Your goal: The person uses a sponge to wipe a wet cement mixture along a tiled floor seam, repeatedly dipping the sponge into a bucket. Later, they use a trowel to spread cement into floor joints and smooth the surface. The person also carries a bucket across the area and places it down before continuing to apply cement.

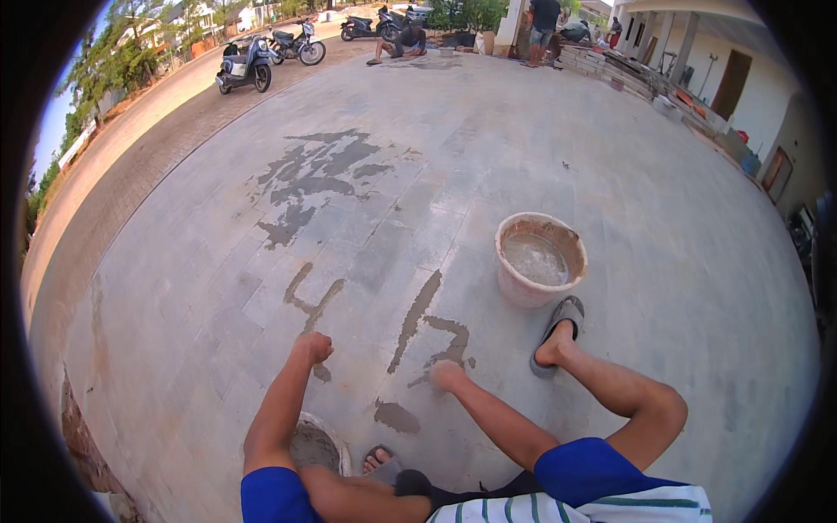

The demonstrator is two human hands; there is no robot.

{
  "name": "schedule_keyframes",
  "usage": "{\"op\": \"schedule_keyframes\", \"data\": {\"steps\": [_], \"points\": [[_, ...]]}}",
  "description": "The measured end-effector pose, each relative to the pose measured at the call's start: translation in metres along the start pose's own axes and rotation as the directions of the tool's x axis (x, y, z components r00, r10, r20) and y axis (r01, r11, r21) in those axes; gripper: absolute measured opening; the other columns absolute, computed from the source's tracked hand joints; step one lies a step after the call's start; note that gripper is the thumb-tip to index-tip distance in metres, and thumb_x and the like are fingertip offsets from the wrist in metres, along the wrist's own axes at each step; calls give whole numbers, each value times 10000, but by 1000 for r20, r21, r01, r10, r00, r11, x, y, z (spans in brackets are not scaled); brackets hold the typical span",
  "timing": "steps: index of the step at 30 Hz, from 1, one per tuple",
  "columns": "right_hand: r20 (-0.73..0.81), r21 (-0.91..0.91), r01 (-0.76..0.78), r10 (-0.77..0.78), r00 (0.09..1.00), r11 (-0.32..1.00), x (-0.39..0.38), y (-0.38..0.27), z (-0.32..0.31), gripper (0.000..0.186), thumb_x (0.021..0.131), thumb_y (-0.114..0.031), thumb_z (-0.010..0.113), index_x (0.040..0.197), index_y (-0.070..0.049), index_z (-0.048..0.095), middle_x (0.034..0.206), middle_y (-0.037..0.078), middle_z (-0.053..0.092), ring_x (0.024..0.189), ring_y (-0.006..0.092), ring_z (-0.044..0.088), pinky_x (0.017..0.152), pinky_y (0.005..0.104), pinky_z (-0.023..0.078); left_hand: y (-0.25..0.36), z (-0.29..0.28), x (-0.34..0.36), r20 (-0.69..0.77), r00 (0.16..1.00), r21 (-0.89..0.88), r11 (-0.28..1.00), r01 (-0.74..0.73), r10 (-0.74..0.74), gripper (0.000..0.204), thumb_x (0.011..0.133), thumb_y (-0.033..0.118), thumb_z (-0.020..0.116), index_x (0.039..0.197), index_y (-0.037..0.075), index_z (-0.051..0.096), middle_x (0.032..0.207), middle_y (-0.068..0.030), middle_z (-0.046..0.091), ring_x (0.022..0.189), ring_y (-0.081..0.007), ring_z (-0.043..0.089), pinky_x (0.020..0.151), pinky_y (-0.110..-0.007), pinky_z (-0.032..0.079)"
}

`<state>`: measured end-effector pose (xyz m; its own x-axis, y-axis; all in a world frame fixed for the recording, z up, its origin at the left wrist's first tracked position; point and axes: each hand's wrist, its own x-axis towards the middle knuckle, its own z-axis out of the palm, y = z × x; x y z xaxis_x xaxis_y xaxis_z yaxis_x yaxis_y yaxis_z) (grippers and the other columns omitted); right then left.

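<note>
My left hand [319, 347] is closed in a fist over the grey paved floor, beside a wet strip of cement [312, 301]. Nothing shows sticking out of it. Farther right, my right hand [446, 375] is down low at the near end of a hooked cement smear [450, 336], with its fingers curled and mostly turned from view. Whatever it may hold is hidden. A long dark cement line [417, 318] lies between the hands, and a short patch [397, 417] lies nearer to me.
A pale bucket [523, 283] of wet grey mix stands ahead to the right, beside my sandalled foot [556, 336]. Another bucket [340, 444] sits under my left arm. Farther off are a broad cement patch [323, 174], parked motorbikes [246, 65] and a crouching person [405, 42].
</note>
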<state>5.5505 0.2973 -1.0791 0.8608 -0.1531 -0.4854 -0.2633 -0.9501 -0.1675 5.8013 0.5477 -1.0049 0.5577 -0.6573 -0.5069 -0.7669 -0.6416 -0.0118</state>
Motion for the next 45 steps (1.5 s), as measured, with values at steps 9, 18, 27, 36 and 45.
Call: {"op": "schedule_keyframes", "data": {"steps": [9,18,27,36,45], "points": [[177,43,-7,-1,984,999,-59,-69,60,224,759,-134,552,886,-32,705,868,196,675,800,336,673,710,406,540,-8,-25,-11,-69,997,-72,996,-52,47,274,884,277,530,975,52,656,992,-175,656,958,-354,613,821,-443,491],[-35,210,223,-220,975,952,-140,-30,-3,380,876,-171,457,1246,-139,537,868,212,640,749,396,619,693,472,499,-31,0,-52,-25,999,-55,998,-26,25,292,894,295,519,983,50,651,1003,-174,652,977,-351,603,840,-447,480],[56,-12,281,-280,958,960,-154,16,50,484,898,-168,450,1364,-298,422,870,180,616,713,348,632,643,443,513,-31,1,-49,5,1000,-104,994,-14,15,292,896,288,520,994,45,648,1014,-167,652,980,-346,603,843,-443,479],[4,-18,233,-233,972,972,-140,-4,14,514,899,-155,445,1393,-283,382,882,188,607,715,339,636,632,433,524,-16,-10,-33,4,997,-17,997,-78,78,275,902,265,511,999,46,646,957,-179,661,924,-364,612,808,-445,478],[69,63,206,-210,975,977,-174,-20,33,587,875,-125,479,1421,-281,330,950,191,584,727,330,639,642,427,522,-18,3,-25,-1,995,9,995,-102,102,274,901,258,514,1006,40,642,941,-198,657,911,-365,613,796,-442,478]]}}
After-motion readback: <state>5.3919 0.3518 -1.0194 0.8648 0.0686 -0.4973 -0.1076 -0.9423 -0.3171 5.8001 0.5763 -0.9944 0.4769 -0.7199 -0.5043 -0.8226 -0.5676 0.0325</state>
